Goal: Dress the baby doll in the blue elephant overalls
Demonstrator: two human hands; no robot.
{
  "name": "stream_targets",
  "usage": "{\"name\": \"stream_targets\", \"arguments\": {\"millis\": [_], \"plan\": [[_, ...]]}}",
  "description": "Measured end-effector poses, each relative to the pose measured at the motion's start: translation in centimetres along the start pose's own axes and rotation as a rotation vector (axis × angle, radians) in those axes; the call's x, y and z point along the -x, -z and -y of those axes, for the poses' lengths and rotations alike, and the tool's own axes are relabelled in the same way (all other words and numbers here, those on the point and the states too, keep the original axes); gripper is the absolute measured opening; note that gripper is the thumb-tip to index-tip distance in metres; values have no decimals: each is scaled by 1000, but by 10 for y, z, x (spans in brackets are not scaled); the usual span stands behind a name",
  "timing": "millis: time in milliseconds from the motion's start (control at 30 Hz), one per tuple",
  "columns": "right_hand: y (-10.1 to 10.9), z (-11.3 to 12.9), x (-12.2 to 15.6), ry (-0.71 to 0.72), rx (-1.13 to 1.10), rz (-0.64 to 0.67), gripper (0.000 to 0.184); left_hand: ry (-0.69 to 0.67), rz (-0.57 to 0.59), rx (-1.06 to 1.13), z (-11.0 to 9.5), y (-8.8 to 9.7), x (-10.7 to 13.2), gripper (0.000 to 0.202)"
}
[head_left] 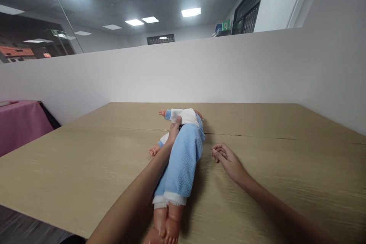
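A baby doll (185, 152) in light-blue fleece trousers and a white top with blue cuffs lies on its side on the table. Its bare feet point toward me and both arms reach to the left; its head is hidden behind the body. My left hand (174, 129) grips the doll's front near the waist, thumb up, with most fingers out of sight. A small dark item shows beside that thumb, too small to name. Right of the doll, apart from it, my right hand (226, 161) hovers just over the table, fingers curled and thumb drawn in, nothing visible in them.
The wooden table (257, 198) has a seam running across it behind the doll. A white partition (200, 72) borders its far side and continues along the right. At the left, beyond the table edge, stands a surface with a pink cloth (23, 126).
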State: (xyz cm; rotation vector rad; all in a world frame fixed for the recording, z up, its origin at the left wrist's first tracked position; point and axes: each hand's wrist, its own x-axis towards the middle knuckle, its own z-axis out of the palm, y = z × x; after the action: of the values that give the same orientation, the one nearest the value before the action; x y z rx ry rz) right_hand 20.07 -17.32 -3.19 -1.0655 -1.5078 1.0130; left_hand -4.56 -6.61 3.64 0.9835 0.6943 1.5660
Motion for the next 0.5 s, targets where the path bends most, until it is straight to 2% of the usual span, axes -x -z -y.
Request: {"name": "stream_targets", "arguments": {"millis": [100,233,367,500], "plan": [[1,5,0,15,7,-18,36,-20,-30,-36,2,-10,5,69],[4,13,-1,-60,-143,2,53,-72,32,-99,6,-23,12,69],[11,17,-6,-182,-324,22,62,-198,99,-375,11,-37,18,58],[22,23,-11,-296,-486,54,66,-391,164,-720,17,-54,27,43]]}}
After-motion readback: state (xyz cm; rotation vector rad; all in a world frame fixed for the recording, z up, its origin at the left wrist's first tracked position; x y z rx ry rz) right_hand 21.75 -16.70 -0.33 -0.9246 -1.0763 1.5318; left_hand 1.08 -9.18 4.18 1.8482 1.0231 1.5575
